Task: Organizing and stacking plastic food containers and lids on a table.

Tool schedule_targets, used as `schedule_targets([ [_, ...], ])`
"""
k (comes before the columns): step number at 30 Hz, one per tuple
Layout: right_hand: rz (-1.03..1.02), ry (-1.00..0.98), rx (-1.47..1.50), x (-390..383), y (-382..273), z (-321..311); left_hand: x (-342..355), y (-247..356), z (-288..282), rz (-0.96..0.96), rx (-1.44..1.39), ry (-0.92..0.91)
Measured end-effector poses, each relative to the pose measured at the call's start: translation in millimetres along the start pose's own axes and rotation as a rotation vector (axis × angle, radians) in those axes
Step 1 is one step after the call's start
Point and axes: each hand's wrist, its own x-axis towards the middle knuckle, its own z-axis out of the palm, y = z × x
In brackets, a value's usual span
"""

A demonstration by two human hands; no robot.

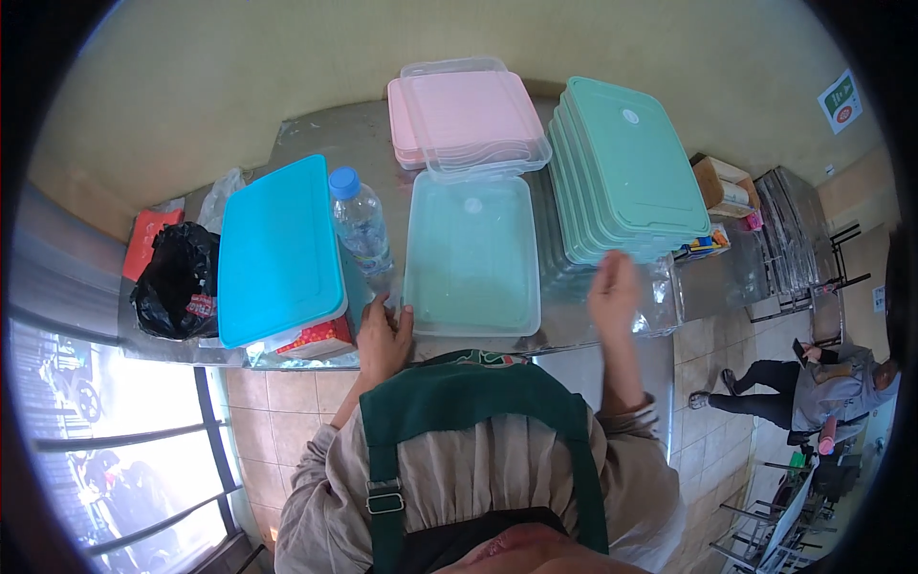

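In front of me on the metal table lies a shallow, see-through pale-green plastic container [472, 268] with a small round mark near its far end. My left hand [385, 340] is at the table's front edge by the container's near left corner, fingers apart and nothing visible in them. Whether it touches the container, I cannot tell. Blurred by motion, my right hand [615, 289] hovers in front of a tall stack of green lidded containers [636, 158]; its fingers cannot be made out. Pink lidded containers [421, 115] lie at the back, with clear trays [483, 129] on top.
At left stand a blue-lidded box [277, 253], a water bottle [360, 220] and a black plastic bag [172, 282]. Far right are a cardboard box [722, 187] and dark stacked panels [794, 230]. A person [832, 387] with a phone is beyond, on the tiled floor [708, 411].
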Motion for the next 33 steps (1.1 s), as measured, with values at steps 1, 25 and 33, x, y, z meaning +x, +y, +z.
schedule_targets([
  [1, 0.037, -0.084, -0.005, -15, 7, 20, 3, -3, 5, -0.042, 0.02, -0.044],
  [25, 0.367, -0.321, 0.36, -36, -47, -51, -4, -36, -3, -0.27, -0.367, -0.344],
  [33, -0.007, -0.066, 0.09, -28, -70, -145, -1, -5, -16, 0.067, 0.238, -0.348],
])
